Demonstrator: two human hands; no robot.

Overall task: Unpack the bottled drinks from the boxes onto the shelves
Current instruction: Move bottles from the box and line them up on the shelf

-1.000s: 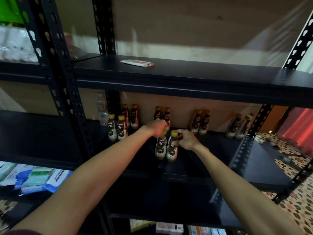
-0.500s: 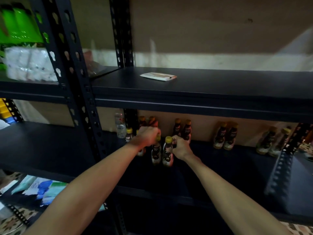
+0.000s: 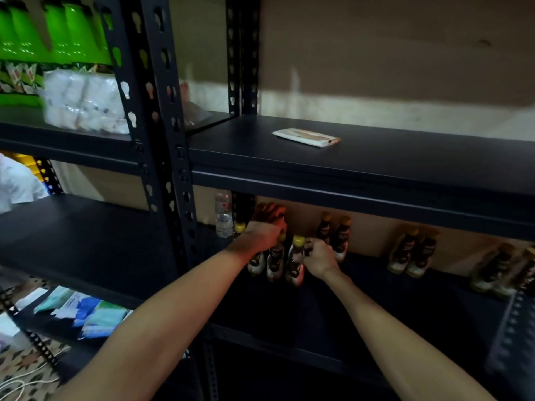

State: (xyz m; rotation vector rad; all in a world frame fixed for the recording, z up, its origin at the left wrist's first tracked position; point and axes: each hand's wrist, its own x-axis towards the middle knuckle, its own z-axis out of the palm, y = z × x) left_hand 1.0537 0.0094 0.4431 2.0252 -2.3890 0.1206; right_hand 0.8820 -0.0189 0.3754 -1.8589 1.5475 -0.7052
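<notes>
Head view: the left hand curls over the top of a dark bottle standing on the middle shelf. Just right of it, the right hand grips a yellow-capped bottle by its neck. More bottle pairs stand farther right of that hand, and a clear water bottle stands left of the left hand.

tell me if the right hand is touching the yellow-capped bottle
Touching. The head view shows the right hand with fingers curled round the neck of the yellow-capped bottle, no gap.
</notes>
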